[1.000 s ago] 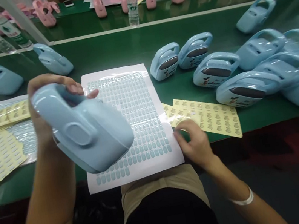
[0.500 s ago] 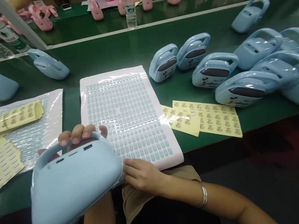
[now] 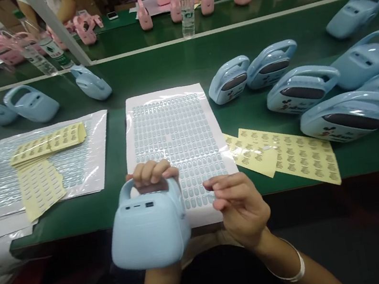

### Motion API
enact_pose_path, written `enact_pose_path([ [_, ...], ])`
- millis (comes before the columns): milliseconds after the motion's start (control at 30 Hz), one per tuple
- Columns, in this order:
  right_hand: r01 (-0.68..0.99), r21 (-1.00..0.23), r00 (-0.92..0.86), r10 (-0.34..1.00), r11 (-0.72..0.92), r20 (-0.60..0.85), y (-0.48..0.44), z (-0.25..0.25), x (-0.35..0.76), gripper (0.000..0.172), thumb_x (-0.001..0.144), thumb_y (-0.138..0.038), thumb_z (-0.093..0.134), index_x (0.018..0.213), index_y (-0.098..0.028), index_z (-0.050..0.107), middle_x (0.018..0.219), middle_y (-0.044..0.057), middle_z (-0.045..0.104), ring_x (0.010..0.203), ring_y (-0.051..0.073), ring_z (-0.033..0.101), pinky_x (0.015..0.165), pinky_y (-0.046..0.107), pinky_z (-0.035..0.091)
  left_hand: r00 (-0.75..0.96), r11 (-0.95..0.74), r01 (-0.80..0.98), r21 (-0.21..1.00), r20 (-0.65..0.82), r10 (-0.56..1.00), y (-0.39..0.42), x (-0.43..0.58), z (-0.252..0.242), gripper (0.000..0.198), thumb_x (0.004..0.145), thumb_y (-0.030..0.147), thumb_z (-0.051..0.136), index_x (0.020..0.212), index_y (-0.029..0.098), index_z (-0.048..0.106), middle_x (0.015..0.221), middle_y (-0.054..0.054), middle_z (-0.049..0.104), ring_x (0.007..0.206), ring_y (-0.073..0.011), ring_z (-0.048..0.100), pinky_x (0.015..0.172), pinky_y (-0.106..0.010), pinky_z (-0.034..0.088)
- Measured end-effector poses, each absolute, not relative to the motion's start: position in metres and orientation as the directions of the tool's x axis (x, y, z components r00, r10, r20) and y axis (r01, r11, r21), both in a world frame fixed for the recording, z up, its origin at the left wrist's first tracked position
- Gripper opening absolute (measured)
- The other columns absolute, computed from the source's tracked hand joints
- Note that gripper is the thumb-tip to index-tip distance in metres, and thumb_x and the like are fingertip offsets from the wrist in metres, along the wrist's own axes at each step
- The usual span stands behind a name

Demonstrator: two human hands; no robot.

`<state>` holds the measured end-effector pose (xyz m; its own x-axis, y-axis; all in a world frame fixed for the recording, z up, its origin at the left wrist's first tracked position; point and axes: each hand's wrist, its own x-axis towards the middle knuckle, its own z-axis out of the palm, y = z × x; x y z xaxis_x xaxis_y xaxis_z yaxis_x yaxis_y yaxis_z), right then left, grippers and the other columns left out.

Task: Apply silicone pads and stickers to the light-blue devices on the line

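Left hand [image 3: 154, 172]: blue box [image 3: 147, 238] held, fingers curled round handle [image 3: 124, 193].
Right hand [image 3: 246, 207]: fingertips bunched; anything pinched can't be told.
Sheet [image 3: 169, 137]: laid near, likely for easy reaching.

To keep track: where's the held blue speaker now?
In the head view, the speaker is low and left of centre, in the left grip, hiding the lower-left corner of the white sticker sheet, left of the right grip.

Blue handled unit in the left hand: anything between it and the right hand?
Nothing visible. The right hand is apart from the blue handled unit, to its right; the gap shows only the white sheet of small blue pieces lying beyond.
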<state>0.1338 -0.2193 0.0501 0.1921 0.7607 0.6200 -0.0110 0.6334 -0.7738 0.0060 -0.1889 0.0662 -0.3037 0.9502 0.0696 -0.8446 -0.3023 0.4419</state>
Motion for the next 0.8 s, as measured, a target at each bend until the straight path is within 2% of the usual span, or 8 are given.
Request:
enact_pose_path([
  [133, 0.005, -0.713, 0.223, 0.694, 0.702, 0.685, -0.233, 0.061, 0.114, 0.007, 0.083, -0.023, 0.062, 0.090, -0.023, 0.063, 0.079, 0.001, 0.056, 0.081, 0.019, 0.067, 0.063, 0.035, 0.062, -0.329, -0.288, -0.822, 0.491, 0.003, 0.944, -0.199, 0.024, 0.081, 0.030, 0.093, 0.032, 0.032, 0.066, 0.021, 0.033, 0.061, 0.003, 0.027, 0.056, -0.0108, 0.033, 0.060, -0.016, 0.042],
  [200, -0.016, -0.693, 0.244, 0.675, 0.720, 0.696, -0.237, 0.061, 0.106, 0.008, 0.083, -0.023, 0.061, 0.091, -0.022, 0.063, 0.077, 0.001, 0.056, 0.080, 0.018, 0.068, 0.062, 0.033, 0.062, -0.362, -0.323, -0.781, 0.534, 0.033, 0.931, -0.204, 0.026, 0.088, 0.030, 0.095, 0.030, 0.028, 0.067, 0.021, 0.034, 0.062, 0.002, 0.027, 0.055, -0.0115, 0.031, 0.060, -0.017, 0.041],
  [333, -0.027, -0.662, 0.304, 0.637, 0.749, 0.709, -0.241, 0.060, 0.097, 0.013, 0.084, -0.022, 0.061, 0.096, -0.022, 0.064, 0.076, 0.000, 0.056, 0.078, 0.018, 0.068, 0.061, 0.032, 0.062, -0.379, -0.345, -0.618, 0.706, 0.117, 0.918, -0.210, 0.023, 0.095, 0.032, 0.095, 0.031, 0.026, 0.066, 0.021, 0.036, 0.060, 0.002, 0.031, 0.054, -0.0130, 0.030, 0.056, -0.021, 0.038],
  [433, -0.016, -0.669, 0.350, 0.631, 0.743, 0.692, -0.243, 0.060, 0.097, 0.015, 0.083, -0.025, 0.062, 0.098, -0.025, 0.064, 0.073, 0.000, 0.056, 0.072, 0.017, 0.067, 0.056, 0.033, 0.062, -0.359, -0.338, -0.567, 0.752, 0.144, 0.922, -0.214, 0.023, 0.096, 0.035, 0.095, 0.035, 0.027, 0.064, 0.021, 0.037, 0.057, 0.001, 0.031, 0.052, -0.0135, 0.030, 0.055, -0.023, 0.037],
  [567, 0.000, -0.692, 0.327, 0.654, 0.722, 0.682, -0.245, 0.061, 0.097, 0.015, 0.083, -0.028, 0.061, 0.098, -0.030, 0.065, 0.071, -0.001, 0.057, 0.066, 0.018, 0.067, 0.049, 0.036, 0.061, -0.363, -0.368, -0.569, 0.736, 0.177, 0.915, -0.214, 0.026, 0.096, 0.035, 0.095, 0.036, 0.029, 0.065, 0.023, 0.042, 0.052, 0.002, 0.024, 0.050, -0.0142, 0.027, 0.053, -0.023, 0.036],
  [800, -0.090, -0.689, 0.401, 0.660, 0.719, 0.635, -0.245, 0.065, 0.092, 0.012, 0.081, -0.021, 0.064, 0.093, -0.021, 0.066, 0.072, 0.001, 0.058, 0.069, 0.015, 0.065, 0.054, 0.029, 0.060, -0.455, -0.483, -0.650, 0.587, 0.209, 0.866, -0.207, 0.027, 0.094, 0.043, 0.096, 0.031, 0.026, 0.058, 0.024, 0.045, 0.050, 0.002, 0.019, 0.047, -0.0164, 0.013, 0.046, -0.024, 0.029],
])
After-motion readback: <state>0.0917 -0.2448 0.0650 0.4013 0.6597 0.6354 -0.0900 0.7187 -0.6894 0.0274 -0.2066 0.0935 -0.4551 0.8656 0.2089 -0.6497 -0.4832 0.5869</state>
